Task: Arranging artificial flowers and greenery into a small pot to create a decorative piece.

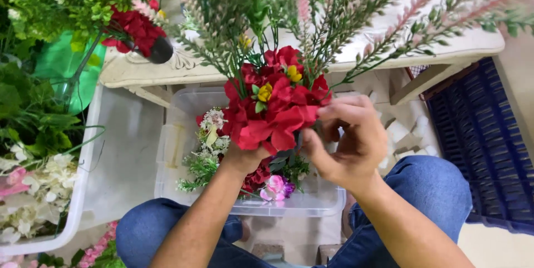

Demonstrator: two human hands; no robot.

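Denim-clad knees (167, 229) occupy the lower edge of the frame, one at lower left and one at lower right, with both forearms rising between them. Left hand (243, 159), at centre frame, is clenched around the stems beneath a bouquet of red artificial flowers (275, 107); most of the hand is hidden by the blooms. Right hand (347, 140), just right of centre, has its fingers curled at the right underside of the same bouquet, fingertips touching the red petals and stems; whether it grasps a stem or only presses against it cannot be determined. The bouquet sits at centre frame, held above a clear plastic bin (178, 140). Small yellow centres show among the red petals, and long green sprigs with pale pink tips (423, 1) fan upward from the bouquet toward the upper right.

Inside the clear bin, below the hands, lie white flower clusters (214, 129), green sprigs and a pink-purple bloom (276, 185). A second, larger clear bin (89, 151) stands at left, with cream and pink flowers (33, 190) beside it at lower left.

Beyond the bins, a white carved bench (139, 68) spans the upper frame. A second red flower bunch (136, 29) lies at upper left amid green foliage (50, 1). A dark blue slatted crate (484, 140) stands at far right.
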